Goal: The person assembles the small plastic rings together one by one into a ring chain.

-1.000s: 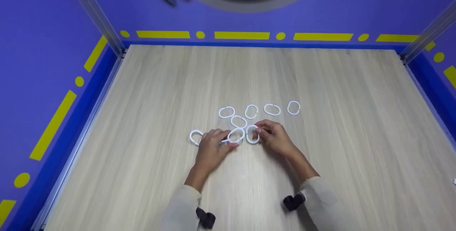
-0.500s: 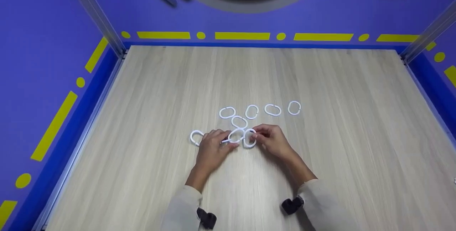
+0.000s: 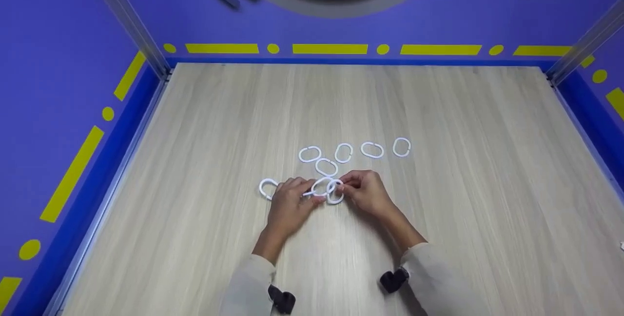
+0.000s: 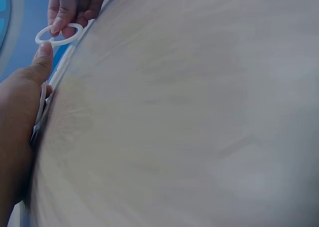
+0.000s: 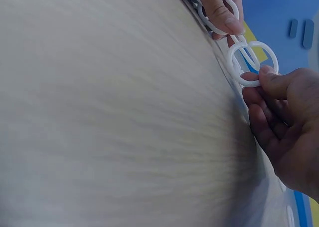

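A white split ring (image 3: 335,203), oval and thin, is pinched between the thumb and fingers of your right hand (image 3: 366,191), in front of you at the near-middle of the worktop (image 3: 468,169). It overlaps the right side of a middle ring (image 3: 313,187); whether one passes through the other you cannot tell. Your left hand (image 3: 291,204) is narrowed, thumb and fingers gripping an edge-on ring (image 3: 307,193) that reaches from your grasp to the middle ring. The left thumb lies just below the middle ring in the head view. An end ring (image 3: 261,189) sticks out past the far side of your left hand, partly covered by it. Your two hands are near each other but apart, with the middle ring between them.

Just beyond the middle ring is a loose ring (image 3: 317,166), so close that you cannot tell whether they touch. Farther back, four more rings lie flat in a rough row: the leftmost ring (image 3: 310,161) right by the loose ring, then an upright-oval ring (image 3: 336,155), a sideways-oval ring (image 3: 374,157), and the rightmost ring (image 3: 394,148), set well apart from your hands.

Your pale sleeves (image 3: 247,282) each carry a black wrist device (image 3: 282,300). Beyond the worktop stands a purple-blue back wall (image 3: 341,30) marked with yellow bars and dots. At the right edge a small white object (image 3: 622,246) is cut off, too little of it showing to name.
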`<state>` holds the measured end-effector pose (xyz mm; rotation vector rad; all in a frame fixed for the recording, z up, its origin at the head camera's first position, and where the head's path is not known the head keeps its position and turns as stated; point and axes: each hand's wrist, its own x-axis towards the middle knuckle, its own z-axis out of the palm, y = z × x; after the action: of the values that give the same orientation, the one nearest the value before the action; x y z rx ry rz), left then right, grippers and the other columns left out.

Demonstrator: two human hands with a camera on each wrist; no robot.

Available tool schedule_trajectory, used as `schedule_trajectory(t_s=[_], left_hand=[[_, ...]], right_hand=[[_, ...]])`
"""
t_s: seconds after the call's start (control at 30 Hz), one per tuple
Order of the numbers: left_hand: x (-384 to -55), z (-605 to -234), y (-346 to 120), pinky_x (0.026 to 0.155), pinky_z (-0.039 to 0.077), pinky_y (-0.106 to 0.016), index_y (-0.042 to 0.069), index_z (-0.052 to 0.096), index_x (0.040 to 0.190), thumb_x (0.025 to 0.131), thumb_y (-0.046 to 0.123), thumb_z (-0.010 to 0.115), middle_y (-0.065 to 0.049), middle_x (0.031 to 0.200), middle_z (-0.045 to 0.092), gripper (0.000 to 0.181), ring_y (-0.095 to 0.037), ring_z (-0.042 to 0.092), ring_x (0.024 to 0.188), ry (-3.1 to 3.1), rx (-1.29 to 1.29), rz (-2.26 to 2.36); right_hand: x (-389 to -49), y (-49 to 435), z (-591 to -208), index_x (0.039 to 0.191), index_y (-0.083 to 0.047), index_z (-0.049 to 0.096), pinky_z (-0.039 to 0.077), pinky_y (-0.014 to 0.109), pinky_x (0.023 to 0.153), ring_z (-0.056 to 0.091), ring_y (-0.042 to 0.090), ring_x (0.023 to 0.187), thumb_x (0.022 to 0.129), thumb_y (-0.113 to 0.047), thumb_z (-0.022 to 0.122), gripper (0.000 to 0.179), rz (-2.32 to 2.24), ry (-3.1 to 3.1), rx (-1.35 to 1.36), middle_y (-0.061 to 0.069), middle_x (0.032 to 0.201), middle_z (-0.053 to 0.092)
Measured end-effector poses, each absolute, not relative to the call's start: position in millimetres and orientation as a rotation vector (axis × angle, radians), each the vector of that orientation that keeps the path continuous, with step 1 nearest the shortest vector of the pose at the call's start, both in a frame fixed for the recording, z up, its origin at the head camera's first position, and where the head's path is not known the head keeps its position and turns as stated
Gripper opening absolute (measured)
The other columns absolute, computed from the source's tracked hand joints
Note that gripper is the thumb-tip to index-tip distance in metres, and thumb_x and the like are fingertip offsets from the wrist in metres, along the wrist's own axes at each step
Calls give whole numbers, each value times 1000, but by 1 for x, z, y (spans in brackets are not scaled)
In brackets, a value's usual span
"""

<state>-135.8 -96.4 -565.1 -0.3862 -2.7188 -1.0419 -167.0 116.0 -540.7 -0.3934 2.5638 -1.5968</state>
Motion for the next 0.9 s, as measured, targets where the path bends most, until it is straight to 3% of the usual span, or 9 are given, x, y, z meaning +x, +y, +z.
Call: schedule_trajectory(t_s=[0.4, 0.7, 0.9], left_hand=[[-135, -564, -98, 86, 45, -37, 14, 76, 118, 87, 47, 73, 0, 98, 73, 45, -19, 65, 94, -2742, -418, -1005], [-135, -562, -96, 89, 46, -36, 16, 74, 120, 86, 47, 75, 1, 100, 73, 46, -18, 65, 98, -2767, -413, -1041], [-132, -563, -99, 89, 46, -36, 17, 75, 119, 84, 44, 78, 2, 101, 73, 45, -17, 65, 99, -2756, -421, -1043]], right_hand=[[-168, 112, -545, 87, 9, 74, 47, 12, 57, 64, -1, 66, 83, 9, 75, 4, -1698, 2573, -298, 21, 81, 77], [-176, 132, -550, 101, 13, 68, 46, 14, 62, 61, 1, 72, 91, 3, 69, 14, -1759, 2350, -323, 30, 92, 74], [-176, 135, -551, 107, 13, 65, 49, 15, 67, 61, 1, 73, 91, 2, 69, 20, -1756, 2263, -361, 32, 96, 70]])
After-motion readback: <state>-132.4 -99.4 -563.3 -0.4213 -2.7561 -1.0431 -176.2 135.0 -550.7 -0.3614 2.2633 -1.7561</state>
